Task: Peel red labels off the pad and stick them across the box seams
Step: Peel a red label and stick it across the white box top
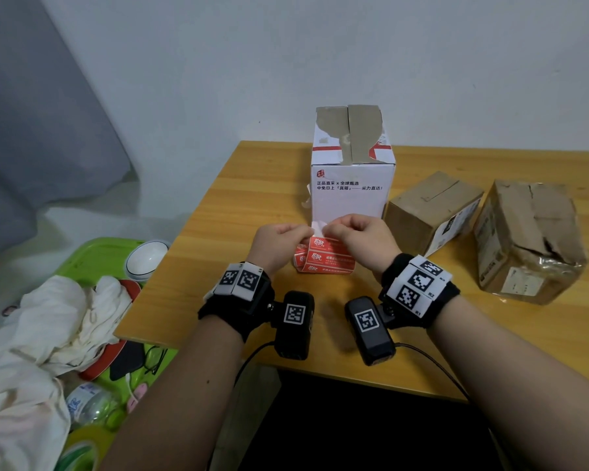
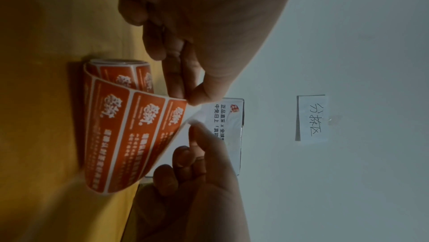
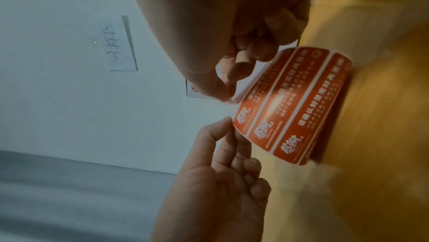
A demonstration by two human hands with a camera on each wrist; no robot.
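Both hands, the left hand (image 1: 279, 241) and right hand (image 1: 361, 237), pinch the curled label sheet (image 1: 323, 258). Three shut boxes, white box (image 1: 351, 195) and two brown boxes (image 1: 432, 209), stand along the desk's (image 1: 218, 266) far edge by a white wall (image 1: 286, 62).

- Just beyond the fingers (image 1: 323, 229) stood the white box (image 1: 351, 195), blocking forward passage.
- Right of them, two brown boxes (image 1: 432, 212) crowded the bench (image 1: 218, 266).
- Leftward, bare bench lay open.
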